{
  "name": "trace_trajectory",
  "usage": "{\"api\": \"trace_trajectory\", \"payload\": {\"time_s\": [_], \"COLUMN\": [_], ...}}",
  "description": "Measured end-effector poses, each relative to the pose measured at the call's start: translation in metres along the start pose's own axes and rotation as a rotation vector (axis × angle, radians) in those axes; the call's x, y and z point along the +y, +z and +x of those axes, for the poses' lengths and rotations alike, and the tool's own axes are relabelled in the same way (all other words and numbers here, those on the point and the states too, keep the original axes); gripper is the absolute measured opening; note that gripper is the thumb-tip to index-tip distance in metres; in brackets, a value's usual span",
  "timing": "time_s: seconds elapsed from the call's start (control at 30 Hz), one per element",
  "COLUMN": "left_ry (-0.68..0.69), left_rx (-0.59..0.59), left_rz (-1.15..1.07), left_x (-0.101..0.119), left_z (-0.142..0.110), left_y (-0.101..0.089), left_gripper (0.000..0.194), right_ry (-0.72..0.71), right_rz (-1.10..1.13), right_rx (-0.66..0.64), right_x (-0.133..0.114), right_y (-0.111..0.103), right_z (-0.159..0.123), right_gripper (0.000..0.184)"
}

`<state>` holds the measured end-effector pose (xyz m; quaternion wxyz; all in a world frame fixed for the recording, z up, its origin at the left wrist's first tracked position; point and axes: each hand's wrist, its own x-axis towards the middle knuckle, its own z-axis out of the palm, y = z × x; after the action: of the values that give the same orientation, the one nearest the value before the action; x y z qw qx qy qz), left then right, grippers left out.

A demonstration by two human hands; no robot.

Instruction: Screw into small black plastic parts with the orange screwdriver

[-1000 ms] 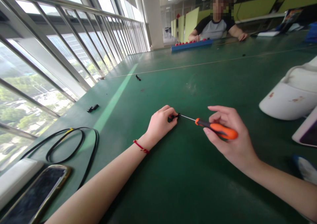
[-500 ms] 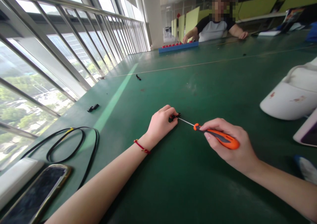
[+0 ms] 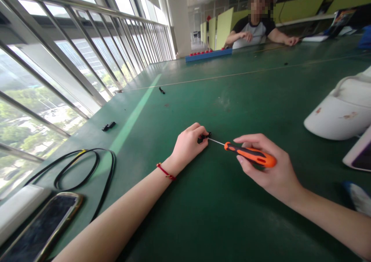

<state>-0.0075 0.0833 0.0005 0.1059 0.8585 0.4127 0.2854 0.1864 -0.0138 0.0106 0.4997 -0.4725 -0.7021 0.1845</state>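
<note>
My left hand (image 3: 189, 140) pinches a small black part (image 3: 205, 136) against the green table (image 3: 185, 231), and my fingers hide most of it. A screwdriver (image 3: 251, 155) with an orange and dark grey handle lies nearly level, its thin metal shaft running left to the black part. Where exactly the tip touches is too small to see. The handle's rear end rests within my right hand (image 3: 269, 165). My right thumb and index finger stand slightly away from the handle, so the hold looks loose.
Two small black pieces (image 3: 108, 126) (image 3: 162, 90) lie to the left. A looped black cable (image 3: 97, 165), a phone (image 3: 43, 227) and a white box (image 3: 20, 211) are at the lower left. White containers (image 3: 342, 111) stand right. A person (image 3: 252, 32) sits across, by a blue tray (image 3: 208, 55).
My right thumb and index finger have spread from the screwdriver handle, which has shifted slightly left and up. My left hand stays in place. The other person's hand has lifted from the blue tray.
</note>
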Motion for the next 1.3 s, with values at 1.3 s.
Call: {"api": "trace_trajectory", "payload": {"time_s": [1.3], "left_ry": [-0.004], "left_rx": [0.003], "left_rz": [0.006], "left_x": [0.0012], "left_z": [0.0001], "left_y": [-0.001], "left_gripper": [0.007], "right_ry": [0.107], "right_rz": [0.03], "right_rx": [-0.045], "right_x": [-0.0035], "right_y": [0.0003], "right_z": [0.0003], "right_gripper": [0.018]}}
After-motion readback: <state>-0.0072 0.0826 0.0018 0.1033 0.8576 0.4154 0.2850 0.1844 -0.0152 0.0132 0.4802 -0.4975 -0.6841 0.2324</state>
